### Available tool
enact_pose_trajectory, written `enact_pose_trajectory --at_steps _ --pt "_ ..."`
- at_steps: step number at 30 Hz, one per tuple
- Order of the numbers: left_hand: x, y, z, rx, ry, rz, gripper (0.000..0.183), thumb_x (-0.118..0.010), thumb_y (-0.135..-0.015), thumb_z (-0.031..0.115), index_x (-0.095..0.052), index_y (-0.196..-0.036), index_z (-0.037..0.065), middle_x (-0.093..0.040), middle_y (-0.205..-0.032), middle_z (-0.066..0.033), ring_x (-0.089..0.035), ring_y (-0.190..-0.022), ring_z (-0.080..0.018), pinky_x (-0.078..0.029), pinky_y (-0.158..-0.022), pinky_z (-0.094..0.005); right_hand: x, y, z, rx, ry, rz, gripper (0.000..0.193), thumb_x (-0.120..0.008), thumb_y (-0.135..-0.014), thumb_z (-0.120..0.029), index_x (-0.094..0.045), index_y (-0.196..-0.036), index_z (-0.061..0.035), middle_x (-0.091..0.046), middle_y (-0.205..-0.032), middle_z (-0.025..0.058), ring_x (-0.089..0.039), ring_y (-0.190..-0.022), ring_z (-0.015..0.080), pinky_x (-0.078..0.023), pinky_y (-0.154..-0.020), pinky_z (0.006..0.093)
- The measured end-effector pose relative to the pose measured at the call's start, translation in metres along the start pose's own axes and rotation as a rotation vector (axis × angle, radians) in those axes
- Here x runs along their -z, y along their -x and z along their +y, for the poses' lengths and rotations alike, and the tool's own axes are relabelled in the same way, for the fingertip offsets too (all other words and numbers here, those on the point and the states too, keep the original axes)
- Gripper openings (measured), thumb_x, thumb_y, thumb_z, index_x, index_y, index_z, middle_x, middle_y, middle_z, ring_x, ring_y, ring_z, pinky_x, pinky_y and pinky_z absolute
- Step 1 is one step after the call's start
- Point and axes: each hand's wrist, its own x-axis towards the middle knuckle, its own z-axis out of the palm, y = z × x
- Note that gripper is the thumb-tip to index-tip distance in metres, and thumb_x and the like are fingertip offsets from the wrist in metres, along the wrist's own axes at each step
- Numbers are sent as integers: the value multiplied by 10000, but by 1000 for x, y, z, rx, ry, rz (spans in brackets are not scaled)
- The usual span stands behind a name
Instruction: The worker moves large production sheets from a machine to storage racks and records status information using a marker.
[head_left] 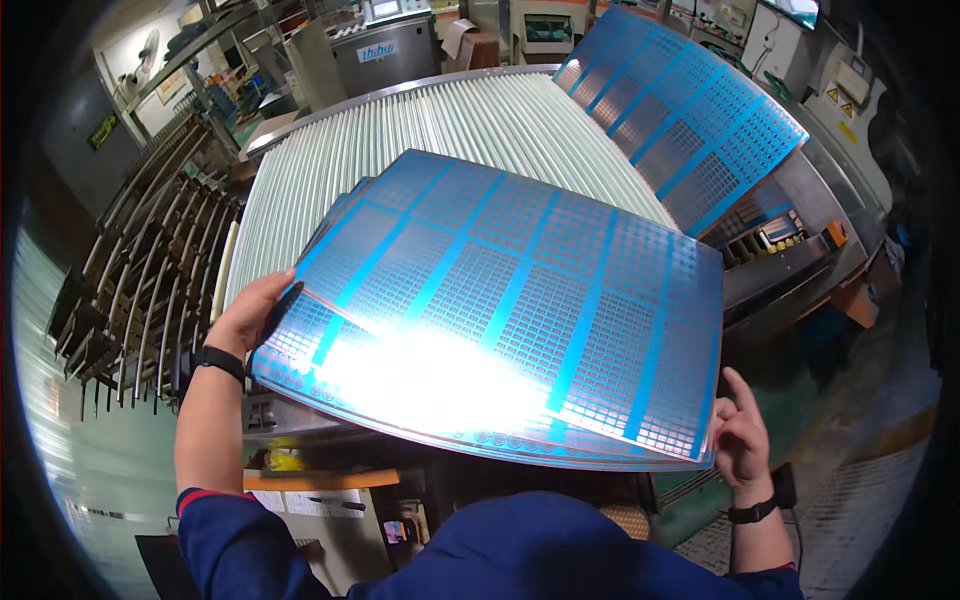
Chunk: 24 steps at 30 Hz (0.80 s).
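Observation:
A large thin metal panel [500, 255] with blue stripes and a grid of small rectangles lies tilted in front of me, with bright glare on its near part. Beneath it another panel [330, 405] shows along the near edge, turned slightly from the top one. My left hand [255, 310] grips the stack's left edge, thumb on top; a small dark object lies by its fingers, too unclear to name. At the near right corner, my right hand [740, 435] is curled against the panels' edge with its index finger raised. Its fingertips are partly hidden.
White rollers of a conveyor bed [420, 125] run beneath and beyond the panels. Another blue-striped panel [680, 120] rests at the far right, above a machine frame. A dark metal rack [150, 270] with upright bars stands left. Papers and a pen [335, 503] lie below.

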Motion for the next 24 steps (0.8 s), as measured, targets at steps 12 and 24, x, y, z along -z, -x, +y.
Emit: enact_pose_trajectory --at_steps 12,24 --pt "29 104 -21 -235 -27 170 309 -631 -951 201 -611 -1177 -9 -697 -1043 -75 -656 -938 -163 -503 -863 -294 -33 -7 24 97 302 161 426 -592 -971 -215 -506 -1298 43 -639 -1205 121 -605 -1098 173 -454 -1000 321" --pt "68 284 -34 -402 338 480 364 -536 -1026 327 -600 -1238 39 -705 -1095 -60 -683 -898 -122 -561 -801 -287 -107 -231 -65 435 561 -471 455 -565 -1015 -298 -533 -1310 47 -653 -1117 58 -598 -992 123 -451 -906 255"
